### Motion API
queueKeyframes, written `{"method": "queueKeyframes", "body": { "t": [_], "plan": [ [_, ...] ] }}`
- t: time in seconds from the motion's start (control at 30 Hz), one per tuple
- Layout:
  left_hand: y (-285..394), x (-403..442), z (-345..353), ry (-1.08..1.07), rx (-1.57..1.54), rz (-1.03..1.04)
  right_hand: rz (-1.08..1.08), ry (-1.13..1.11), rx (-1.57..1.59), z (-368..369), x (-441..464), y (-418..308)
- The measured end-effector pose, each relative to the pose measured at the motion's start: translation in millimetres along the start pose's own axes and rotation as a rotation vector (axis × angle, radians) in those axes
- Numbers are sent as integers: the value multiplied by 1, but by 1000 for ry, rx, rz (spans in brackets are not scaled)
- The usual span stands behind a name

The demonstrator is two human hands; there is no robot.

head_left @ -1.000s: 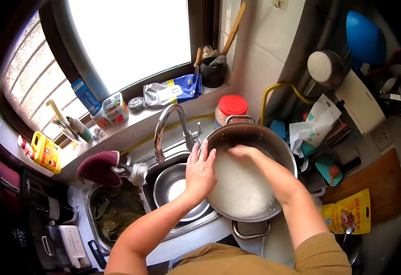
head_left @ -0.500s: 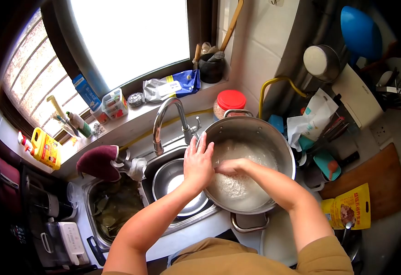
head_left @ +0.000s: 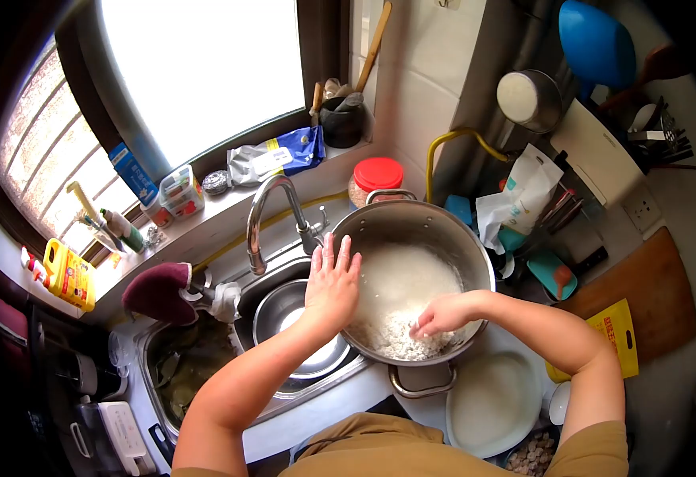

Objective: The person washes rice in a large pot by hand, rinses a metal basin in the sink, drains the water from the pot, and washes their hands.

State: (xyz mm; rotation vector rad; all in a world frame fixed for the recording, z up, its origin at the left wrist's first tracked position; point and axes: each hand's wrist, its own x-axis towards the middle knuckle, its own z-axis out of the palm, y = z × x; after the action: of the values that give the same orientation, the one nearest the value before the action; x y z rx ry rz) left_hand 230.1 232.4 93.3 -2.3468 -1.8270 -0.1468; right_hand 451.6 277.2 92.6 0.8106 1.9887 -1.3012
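The kitchen is bright from a window (head_left: 205, 79), which stands beyond the big metal pot (head_left: 443, 222) and to its left. The pot is on the pale surface (head_left: 376, 393), and I take it as my landmark. Inside it I see white rice (head_left: 387, 338), heaped on the near side, and cloudy water (head_left: 411, 270) on the far side. My right hand (head_left: 443, 315) is in the pot, its fingers curled downward and touching the rice; how closed this grip is, and whether it has hold of some grains, I cannot tell. My left hand (head_left: 334, 288) lies against the pot's left rim; this grip is wide open, fingers straight, with nothing held. To the left of the pot, the sink (head_left: 240, 340) contains a metal bowl (head_left: 267, 316), near the faucet (head_left: 254, 219). Just behind the pot stands a red-lidded jar (head_left: 378, 173). At its near right side there is an oval tray (head_left: 450, 409) with whitish liquid. Farther right of the pot, a yellow bag (head_left: 620, 338) lies partly over a wooden board (head_left: 670, 298).
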Motion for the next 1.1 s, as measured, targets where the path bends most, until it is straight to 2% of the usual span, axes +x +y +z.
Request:
{"method": "queueKeyframes", "body": {
  "t": [0.03, 0.07, 0.1, 0.17, 0.23, 0.3, 0.33, 0.47, 0.53, 0.67, 0.77, 0.8, 0.9, 1.0, 1.1],
  "plan": [
    [0, 0, 0, 1, -1, 8, 24, -142, 74, 5, 4, 8],
    [-1, -1, 1, -4, 8, 19, -119, -144, -28, 17, 18, 21],
    [0, 0, -1, -9, 18, 31, -119, -137, -21, 20, 28, 22],
    [2, 0, -9, -73, 47, 34, 188, -306, -43, 22, 58, 19],
    [2, -1, -11, -79, 8, 24, 140, -346, 38, 33, 79, 24],
    [2, -1, -10, -72, -11, 26, 54, -150, -170, 37, 69, -2],
    [1, -1, -10, -79, -26, 20, 117, -144, -122, 40, 73, -5],
    [2, 0, -14, -111, -46, 8, 86, -154, -244, 34, 78, -15],
    [1, -1, -11, -107, -52, 9, -34, -37, -333, 37, 97, -1],
    [1, -2, -9, -92, -65, 11, -85, 10, -443, 22, 108, 5],
    [1, -3, -6, -72, -90, 9, -31, 121, -329, 9, 116, 11],
    [1, -3, -7, -75, -92, 8, 48, 40, -342, -3, 118, 2],
    [2, -2, -9, -102, -78, 3, 35, 241, -259, -21, 110, 5],
    [2, 0, -9, -73, -86, 6, 110, 372, -334, -38, 96, -3],
    [2, 0, -10, -80, -100, 2, 90, 444, -458, -56, 84, -19]
  ]
}}
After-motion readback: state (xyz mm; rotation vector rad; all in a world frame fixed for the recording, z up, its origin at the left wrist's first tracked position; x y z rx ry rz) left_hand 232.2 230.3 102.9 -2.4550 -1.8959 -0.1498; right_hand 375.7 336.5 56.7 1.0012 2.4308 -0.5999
